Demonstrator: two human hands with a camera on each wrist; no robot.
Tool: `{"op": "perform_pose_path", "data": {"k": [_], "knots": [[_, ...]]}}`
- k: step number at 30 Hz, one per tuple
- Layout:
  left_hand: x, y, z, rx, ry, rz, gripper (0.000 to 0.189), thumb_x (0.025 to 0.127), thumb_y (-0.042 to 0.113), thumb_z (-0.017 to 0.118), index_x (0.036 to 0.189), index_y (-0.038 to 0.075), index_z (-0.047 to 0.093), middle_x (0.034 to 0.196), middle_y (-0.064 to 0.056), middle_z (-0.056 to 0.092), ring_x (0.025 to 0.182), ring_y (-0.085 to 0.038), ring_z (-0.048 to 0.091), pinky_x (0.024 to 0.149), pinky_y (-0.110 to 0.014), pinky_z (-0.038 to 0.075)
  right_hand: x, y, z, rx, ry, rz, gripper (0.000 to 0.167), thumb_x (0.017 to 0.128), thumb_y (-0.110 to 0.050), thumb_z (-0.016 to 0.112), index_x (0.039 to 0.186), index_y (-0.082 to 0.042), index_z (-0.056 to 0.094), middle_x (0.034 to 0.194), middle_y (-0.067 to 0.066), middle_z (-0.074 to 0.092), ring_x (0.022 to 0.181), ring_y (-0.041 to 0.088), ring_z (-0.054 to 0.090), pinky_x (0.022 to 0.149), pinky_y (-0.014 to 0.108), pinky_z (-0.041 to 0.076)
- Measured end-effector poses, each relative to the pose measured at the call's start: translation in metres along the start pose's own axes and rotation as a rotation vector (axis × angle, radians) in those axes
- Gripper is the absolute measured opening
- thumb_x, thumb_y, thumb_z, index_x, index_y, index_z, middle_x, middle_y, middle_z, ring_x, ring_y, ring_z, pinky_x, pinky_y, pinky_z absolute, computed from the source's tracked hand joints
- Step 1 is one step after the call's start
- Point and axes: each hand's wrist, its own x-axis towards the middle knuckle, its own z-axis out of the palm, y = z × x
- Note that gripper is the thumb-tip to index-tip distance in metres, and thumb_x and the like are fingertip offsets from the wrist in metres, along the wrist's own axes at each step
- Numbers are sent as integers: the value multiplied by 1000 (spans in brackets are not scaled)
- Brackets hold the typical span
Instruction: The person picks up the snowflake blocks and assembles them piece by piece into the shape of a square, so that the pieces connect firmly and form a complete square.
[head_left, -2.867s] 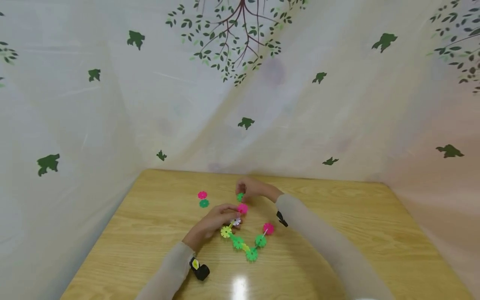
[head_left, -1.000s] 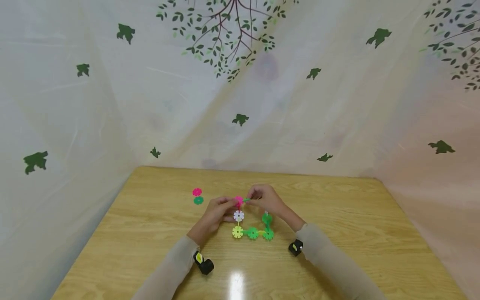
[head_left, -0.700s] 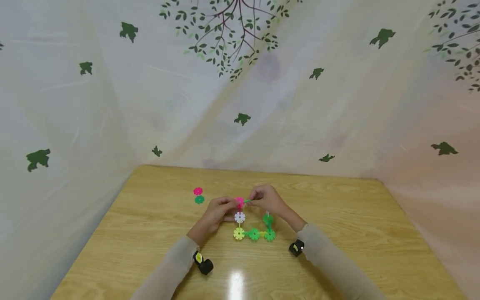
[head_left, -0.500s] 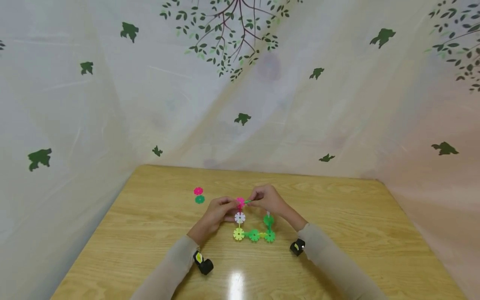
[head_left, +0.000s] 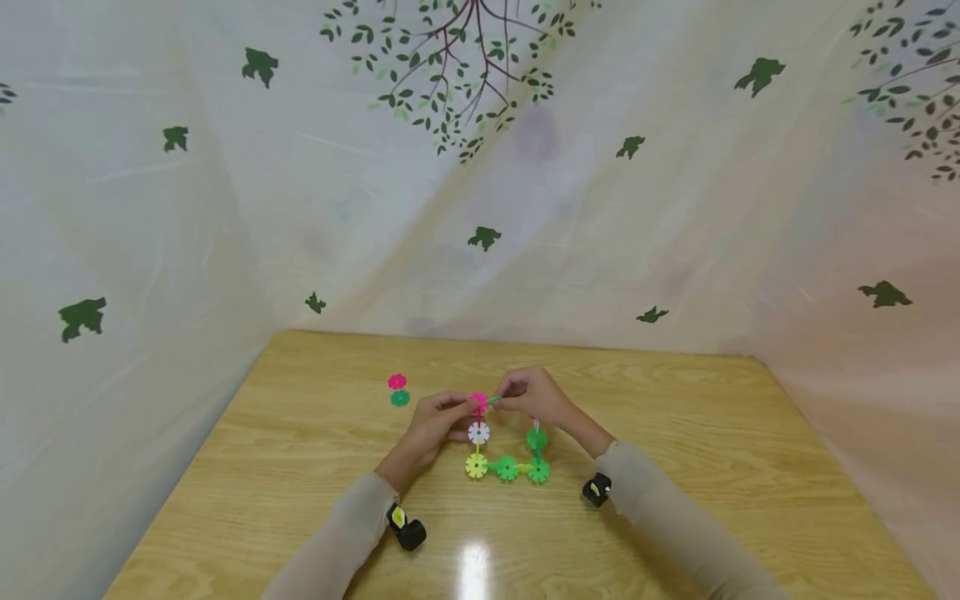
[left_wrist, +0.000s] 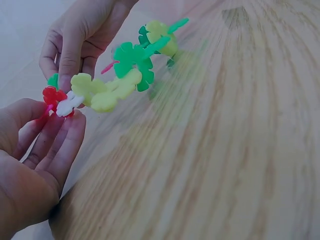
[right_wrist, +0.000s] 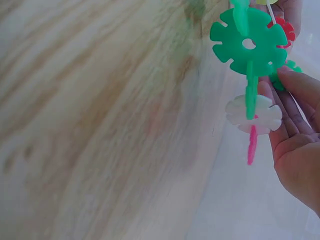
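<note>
My left hand (head_left: 431, 429) pinches a pink slotted flower disc (head_left: 478, 403) at one end of a linked chain. With thumb and fingers my right hand (head_left: 534, 400) holds a green slotted disc (head_left: 493, 400), edge-on against the pink one; whether their slots interlock I cannot tell. Below the pink disc the chain runs through a white disc (head_left: 478, 432) and a yellow disc (head_left: 476, 466), then green discs (head_left: 507, 468) in a U shape. Its other end passes under my right hand, where a white disc (right_wrist: 253, 114) and a pink disc (right_wrist: 252, 145) hang.
Two loose discs, one pink (head_left: 397, 381) and one teal (head_left: 400, 398), lie on the wooden table (head_left: 315, 467) left of my hands. A printed cloth (head_left: 390, 208) hangs behind the table and at its sides. Black cameras (head_left: 407, 529) sit on both wrists.
My right hand has brought the green disc from farther back to the pink disc's edge. The chain has swung round into a squarer U. Over the last second both hands barely move.
</note>
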Motion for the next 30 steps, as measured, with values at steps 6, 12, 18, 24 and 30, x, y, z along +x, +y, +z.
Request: {"op": "perform_pose_path", "data": {"k": [6, 12, 18, 24, 30], "knots": [[-1, 1, 0, 10, 28, 24, 22, 94, 7, 72, 112, -5, 70, 88, -1, 75, 76, -12, 74, 66, -28, 63, 5, 25, 2, -55, 1, 8, 9, 89, 6, 72, 94, 14, 72, 95, 30, 74, 88, 39, 73, 71, 18, 57], [-1, 2, 0, 46, 35, 30, 20, 93, 8, 74, 109, -3, 72, 87, 1, 74, 75, -10, 72, 68, -28, 63, 4, 31, 3, -126, 47, -15, 6, 89, -2, 77, 91, 3, 78, 93, 20, 76, 82, 16, 68, 70, 20, 57], [-2, 5, 1, 45, 9, 35, 22, 93, 5, 73, 111, -7, 71, 88, -1, 74, 75, -10, 73, 72, -27, 63, 1, 33, 1, -114, 46, -39, 5, 89, -5, 78, 89, -1, 79, 92, 13, 77, 81, 10, 69, 74, 23, 60], [-2, 9, 3, 84, 6, 72, 25, 93, 4, 73, 112, -11, 70, 87, -2, 75, 75, -10, 72, 74, -26, 63, -1, 31, 0, -107, 68, -61, 5, 88, -5, 78, 89, 0, 80, 90, 12, 77, 79, 8, 68, 72, 23, 59], [0, 15, 6, 112, 32, 121, 23, 92, 3, 73, 110, -12, 70, 86, -2, 75, 75, -10, 71, 75, -28, 63, 1, 27, -3, -68, 99, -71, 4, 88, -3, 78, 87, 0, 79, 90, 15, 77, 78, 7, 68, 71, 22, 59]]}}
